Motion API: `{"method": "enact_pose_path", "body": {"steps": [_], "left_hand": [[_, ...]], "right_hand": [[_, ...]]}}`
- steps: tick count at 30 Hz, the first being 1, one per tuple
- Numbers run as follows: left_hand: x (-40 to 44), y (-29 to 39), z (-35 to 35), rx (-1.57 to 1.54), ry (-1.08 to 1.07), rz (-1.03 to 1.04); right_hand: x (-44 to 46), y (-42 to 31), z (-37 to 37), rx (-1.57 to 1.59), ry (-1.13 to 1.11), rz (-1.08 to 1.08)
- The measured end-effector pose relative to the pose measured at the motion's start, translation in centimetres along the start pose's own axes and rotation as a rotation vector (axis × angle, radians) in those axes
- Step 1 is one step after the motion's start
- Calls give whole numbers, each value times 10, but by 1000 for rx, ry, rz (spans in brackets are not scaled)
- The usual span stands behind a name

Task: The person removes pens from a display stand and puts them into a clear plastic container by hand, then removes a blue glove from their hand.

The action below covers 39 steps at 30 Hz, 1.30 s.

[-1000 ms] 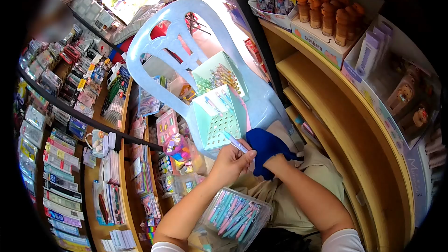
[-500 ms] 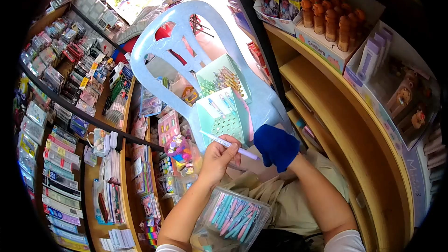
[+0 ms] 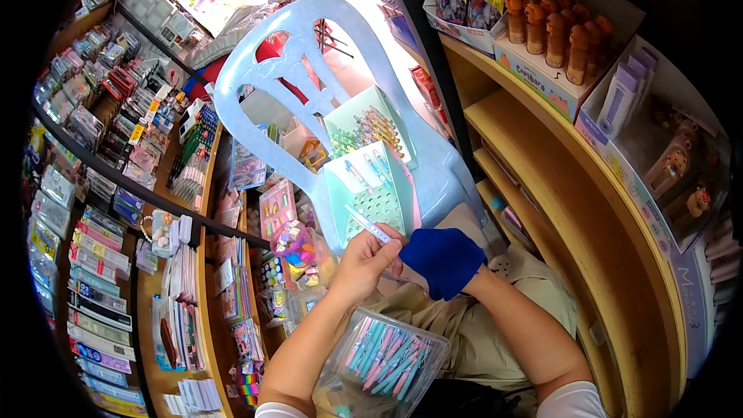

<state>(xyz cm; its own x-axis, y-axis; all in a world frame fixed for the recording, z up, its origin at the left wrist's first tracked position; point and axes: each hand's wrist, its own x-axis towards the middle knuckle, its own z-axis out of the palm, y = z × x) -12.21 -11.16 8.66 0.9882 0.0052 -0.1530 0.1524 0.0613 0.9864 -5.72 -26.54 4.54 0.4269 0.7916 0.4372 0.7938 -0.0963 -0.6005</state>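
Observation:
My left hand (image 3: pixel 368 263) is closed on a pale lilac pen (image 3: pixel 370 224), whose far end points up and left. A dark blue cloth mitt (image 3: pixel 445 263) covers my right hand, hiding its fingers. The mitt meets my left fingertips and covers the pen's lower end; whether it grips the pen I cannot tell. In front, on a light blue plastic chair (image 3: pixel 276 29), stand a mint pen box with round holes (image 3: pixel 379 209) and another mint box full of pens (image 3: pixel 398 120). A clear plastic tub (image 3: pixel 439 344) of pink and turquoise pens lies near my lap.
At left, shelves hold packaged stationery (image 3: pixel 101 294) and notebooks (image 3: pixel 190 333). A curved wooden shelf (image 3: pixel 557 186) runs along the right, with a display box of brown animal-topped pens (image 3: pixel 534 70) on top. A tub of colourful small items (image 3: pixel 294 244) sits left of the chair.
The blue mitt has moved left from beside the pen onto its lower end, against my left fingers. The pen has tilted steeper and shifted slightly right.

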Motion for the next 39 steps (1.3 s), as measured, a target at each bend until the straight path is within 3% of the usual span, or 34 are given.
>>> {"method": "enact_pose_path", "body": {"steps": [7, 10, 13, 16, 22, 25, 28, 31, 35, 37, 39], "left_hand": [[0, -1, -1, -100, -79, -15], [-1, 1, 1, -100, -51, -3], [-1, 1, 1, -78, -47, -10], [-1, 3, 4, -13, 2, 18], [0, 9, 0, -135, 244, -40], [3, 7, 0, -42, 250, -68], [4, 6, 6, 71, 233, -122], [5, 5, 12, -41, 223, -156], [4, 7, 7, -89, 248, -150], [3, 7, 5, -106, 251, -145], [2, 8, 3, -116, 257, -139]], "right_hand": [[6, 4, 4, 41, -20, 153], [4, -3, -17, -1, -199, 83], [2, -9, -31, 8, -228, 26], [-4, 6, -10, -8, -54, -97], [-3, 6, -4, -96, -87, -153], [2, 1, 13, -153, -183, -32], [-2, 3, 37, 226, 143, -70], [6, 6, 50, 729, 164, 79], [9, 4, 16, -16, 37, 77], [8, 4, 4, -133, -142, 52], [1, 11, 3, -72, -144, -117]]}}
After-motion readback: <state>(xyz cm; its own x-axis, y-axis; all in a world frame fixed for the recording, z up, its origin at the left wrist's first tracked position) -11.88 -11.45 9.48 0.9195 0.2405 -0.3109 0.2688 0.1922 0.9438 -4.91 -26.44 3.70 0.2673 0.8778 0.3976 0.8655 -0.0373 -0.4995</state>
